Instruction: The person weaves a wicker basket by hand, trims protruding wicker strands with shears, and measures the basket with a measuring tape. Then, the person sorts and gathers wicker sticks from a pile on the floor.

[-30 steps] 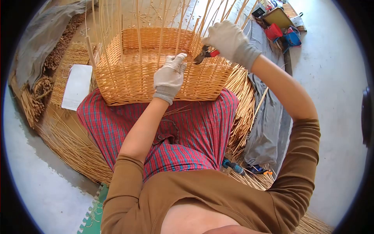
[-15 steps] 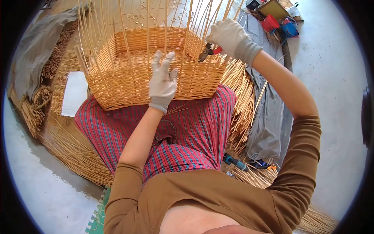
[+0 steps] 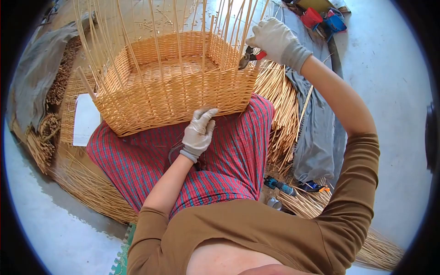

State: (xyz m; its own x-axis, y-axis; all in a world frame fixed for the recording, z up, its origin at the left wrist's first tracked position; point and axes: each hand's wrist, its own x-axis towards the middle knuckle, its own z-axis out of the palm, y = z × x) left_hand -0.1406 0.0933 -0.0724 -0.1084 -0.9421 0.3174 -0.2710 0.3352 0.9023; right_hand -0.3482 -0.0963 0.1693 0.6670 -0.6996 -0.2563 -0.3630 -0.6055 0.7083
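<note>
Pale grey floor (image 3: 389, 87), around the seated person. Red-and-blue plaid cloth (image 3: 236, 146), over the knees. Tan woven wicker basket (image 3: 174, 103), tall upright stakes, on the cloth. White-gloved right hand (image 3: 277, 42), curled round red-handled pruning shears (image 3: 249, 57) by the basket's right end. White-gloved left hand (image 3: 199, 131), half open, nothing visibly held, near its lower edge.

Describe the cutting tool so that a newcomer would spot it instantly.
Find the big woven basket. By the rim at its right-hand end, the gloved right hand holds the pruners. Their dark metal blades and red handle set them apart from the pale upright rods nearby.
</note>
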